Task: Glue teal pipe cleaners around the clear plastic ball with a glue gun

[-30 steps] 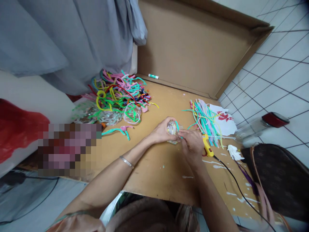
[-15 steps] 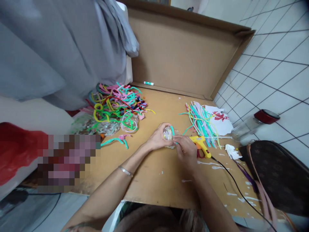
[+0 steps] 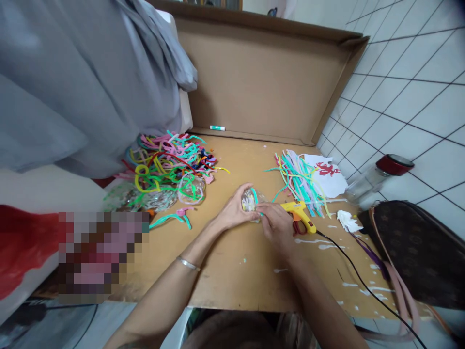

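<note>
My left hand (image 3: 233,209) is curled round a small clear, round plastic piece (image 3: 249,200), held just above the table's middle. Along its right rim runs a teal pipe cleaner (image 3: 255,195). My right hand (image 3: 279,224) pinches the pipe cleaner's near end against that rim, fingertips partly hiding it. Just right of this hand lies a yellow hot glue gun (image 3: 304,219), with dark red scissors handles (image 3: 298,228) showing beside it. Beyond it rests a bundle of loose pipe cleaners (image 3: 296,177) in teal, lilac, pink and yellow.
A tangled heap of coloured pipe cleaners (image 3: 170,155) and clear plastic pieces (image 3: 160,198) lies at left. A cardboard panel (image 3: 250,82) stands behind. On the right are a red-lidded bottle (image 3: 374,179), crumpled tissue (image 3: 348,221), a brown bag (image 3: 417,252) and the glue gun's black cord (image 3: 356,271).
The camera view has shifted slightly, so the surroundings sit differently in the picture. Both hands keep the same hold, the right fingers still pinching at the rim.
</note>
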Demonstrator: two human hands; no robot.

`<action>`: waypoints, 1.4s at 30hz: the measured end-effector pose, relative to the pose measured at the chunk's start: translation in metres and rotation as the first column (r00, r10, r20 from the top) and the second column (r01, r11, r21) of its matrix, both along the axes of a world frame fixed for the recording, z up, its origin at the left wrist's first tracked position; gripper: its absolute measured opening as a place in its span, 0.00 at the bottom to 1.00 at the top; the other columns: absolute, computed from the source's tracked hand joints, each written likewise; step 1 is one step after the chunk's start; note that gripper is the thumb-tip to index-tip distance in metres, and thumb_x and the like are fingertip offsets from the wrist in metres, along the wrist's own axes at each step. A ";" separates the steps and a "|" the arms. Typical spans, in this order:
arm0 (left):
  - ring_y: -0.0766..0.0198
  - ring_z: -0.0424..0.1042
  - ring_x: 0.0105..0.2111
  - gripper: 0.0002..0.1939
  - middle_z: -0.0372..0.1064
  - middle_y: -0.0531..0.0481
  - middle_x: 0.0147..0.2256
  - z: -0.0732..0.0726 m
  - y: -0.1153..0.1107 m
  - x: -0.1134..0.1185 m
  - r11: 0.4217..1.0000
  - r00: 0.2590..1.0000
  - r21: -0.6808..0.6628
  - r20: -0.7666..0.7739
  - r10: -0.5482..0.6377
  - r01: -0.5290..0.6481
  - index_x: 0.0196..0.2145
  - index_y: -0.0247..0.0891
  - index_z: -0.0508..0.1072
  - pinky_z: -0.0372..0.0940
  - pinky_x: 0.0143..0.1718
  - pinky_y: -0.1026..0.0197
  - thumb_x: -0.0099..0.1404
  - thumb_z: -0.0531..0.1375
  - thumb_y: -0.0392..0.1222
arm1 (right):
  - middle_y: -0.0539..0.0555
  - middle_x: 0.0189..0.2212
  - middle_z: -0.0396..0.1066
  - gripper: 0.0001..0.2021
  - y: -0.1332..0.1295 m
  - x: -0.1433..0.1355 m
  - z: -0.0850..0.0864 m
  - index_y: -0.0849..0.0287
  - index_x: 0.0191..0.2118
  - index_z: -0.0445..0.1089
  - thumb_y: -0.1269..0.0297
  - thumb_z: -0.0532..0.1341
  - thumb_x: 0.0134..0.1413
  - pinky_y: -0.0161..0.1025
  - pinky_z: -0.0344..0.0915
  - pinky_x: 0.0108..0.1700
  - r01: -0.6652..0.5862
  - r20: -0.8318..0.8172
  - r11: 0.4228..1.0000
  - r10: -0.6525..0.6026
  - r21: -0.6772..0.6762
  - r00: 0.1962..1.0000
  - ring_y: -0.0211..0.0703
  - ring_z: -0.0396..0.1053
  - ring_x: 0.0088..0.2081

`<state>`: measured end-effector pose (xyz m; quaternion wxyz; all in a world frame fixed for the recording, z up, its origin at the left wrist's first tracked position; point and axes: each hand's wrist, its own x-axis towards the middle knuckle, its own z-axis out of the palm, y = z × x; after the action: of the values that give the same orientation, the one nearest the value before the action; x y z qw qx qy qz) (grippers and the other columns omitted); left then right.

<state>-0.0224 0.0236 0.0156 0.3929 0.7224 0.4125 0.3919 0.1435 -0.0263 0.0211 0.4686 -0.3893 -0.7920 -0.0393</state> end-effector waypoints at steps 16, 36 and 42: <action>0.46 0.55 0.61 0.47 0.53 0.37 0.57 -0.013 0.008 -0.010 0.919 0.960 0.347 -0.263 -0.099 0.189 0.59 0.41 0.52 0.55 0.61 0.44 0.47 0.70 0.53 | 0.54 0.37 0.76 0.13 0.001 0.002 -0.001 0.56 0.37 0.70 0.77 0.52 0.53 0.41 0.69 0.44 0.030 -0.026 0.998 -0.032 -0.063 0.999 0.41 0.72 0.41; 0.50 0.58 0.59 0.36 0.54 0.41 0.56 -0.013 0.003 -0.002 0.913 0.979 0.373 -0.172 -0.106 0.164 0.55 0.42 0.60 0.57 0.60 0.49 0.50 0.68 0.48 | 0.53 0.35 0.76 0.08 0.007 0.003 0.007 0.56 0.35 0.71 0.72 0.55 0.56 0.40 0.68 0.43 0.009 -0.186 0.989 -0.037 -0.146 0.982 0.41 0.72 0.39; 0.51 0.64 0.52 0.36 0.62 0.45 0.50 0.001 -0.007 0.006 0.988 0.988 0.043 0.027 -0.151 0.150 0.52 0.41 0.62 0.59 0.56 0.49 0.46 0.68 0.41 | 0.50 0.28 0.74 0.05 0.010 0.007 0.013 0.58 0.34 0.74 0.67 0.61 0.50 0.35 0.67 0.32 -0.045 -0.447 0.927 -0.137 -0.373 0.884 0.37 0.69 0.28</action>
<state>-0.0164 0.0165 0.0167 0.4127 0.7533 0.3430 0.3801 0.1501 -0.0160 0.0336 0.5612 -0.4881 -0.6395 0.1947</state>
